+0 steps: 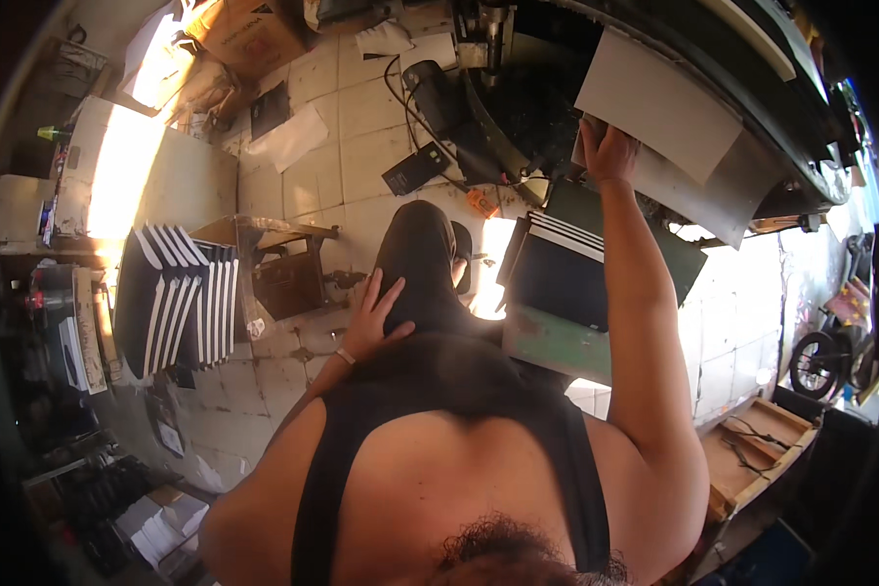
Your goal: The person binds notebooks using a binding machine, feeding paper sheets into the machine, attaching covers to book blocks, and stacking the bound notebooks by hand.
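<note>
My left hand [369,317] rests on my dark-trousered thigh, its fingers spread and nothing held. At the upper right my right hand [610,154] reaches to the edge of a machine. Its fingers are curled and closed beside a pale flat sheet [659,103]; what they hold is hidden. That sheet lies over a grey metal plate [708,195]. Left of my right forearm, a stack of dark-covered books [557,278] with white page edges sits on a green surface [557,342].
Another group of dark books [181,303] stands at the left, by a wooden frame [283,264]. A black box [415,169], cables and papers lie on the tiled floor [308,181]. A shallow wooden tray [752,454] is at the lower right; a wheel [818,363] stands beyond.
</note>
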The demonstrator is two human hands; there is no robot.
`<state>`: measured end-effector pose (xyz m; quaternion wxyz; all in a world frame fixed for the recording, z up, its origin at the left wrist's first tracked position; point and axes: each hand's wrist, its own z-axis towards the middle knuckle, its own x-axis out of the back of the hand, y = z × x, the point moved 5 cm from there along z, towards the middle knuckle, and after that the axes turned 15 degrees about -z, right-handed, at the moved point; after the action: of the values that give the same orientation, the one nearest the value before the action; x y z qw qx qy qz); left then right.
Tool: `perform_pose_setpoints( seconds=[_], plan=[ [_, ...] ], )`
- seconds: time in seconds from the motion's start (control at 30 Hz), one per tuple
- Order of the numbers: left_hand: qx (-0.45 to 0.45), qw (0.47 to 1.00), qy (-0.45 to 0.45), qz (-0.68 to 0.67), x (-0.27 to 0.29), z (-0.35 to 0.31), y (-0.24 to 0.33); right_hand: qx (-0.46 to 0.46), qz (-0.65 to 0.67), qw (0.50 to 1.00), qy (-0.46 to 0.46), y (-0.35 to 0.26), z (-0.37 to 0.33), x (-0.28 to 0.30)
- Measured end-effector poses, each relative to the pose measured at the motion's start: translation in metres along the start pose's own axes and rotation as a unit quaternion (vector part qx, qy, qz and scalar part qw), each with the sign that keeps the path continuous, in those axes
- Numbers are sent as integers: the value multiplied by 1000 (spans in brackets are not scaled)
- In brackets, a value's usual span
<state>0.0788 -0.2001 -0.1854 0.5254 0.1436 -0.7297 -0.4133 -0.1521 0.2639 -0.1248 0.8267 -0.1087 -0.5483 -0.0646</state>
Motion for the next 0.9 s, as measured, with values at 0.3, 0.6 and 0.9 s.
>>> perform_pose_setpoints(
  seconds=[0.3, 0.6, 0.9],
  plan=[
    [-22, 999, 20, -16, 5, 4, 13, -62, 38, 983, 171, 16, 2, -2],
    [17, 993, -7, -115, 0, 38, 16, -145, 63, 972, 176, 59, 19, -33],
    [9, 992, 6, -123, 6, 38, 8, -115, 588, 788, 142, 60, 73, 46]
  ],
)
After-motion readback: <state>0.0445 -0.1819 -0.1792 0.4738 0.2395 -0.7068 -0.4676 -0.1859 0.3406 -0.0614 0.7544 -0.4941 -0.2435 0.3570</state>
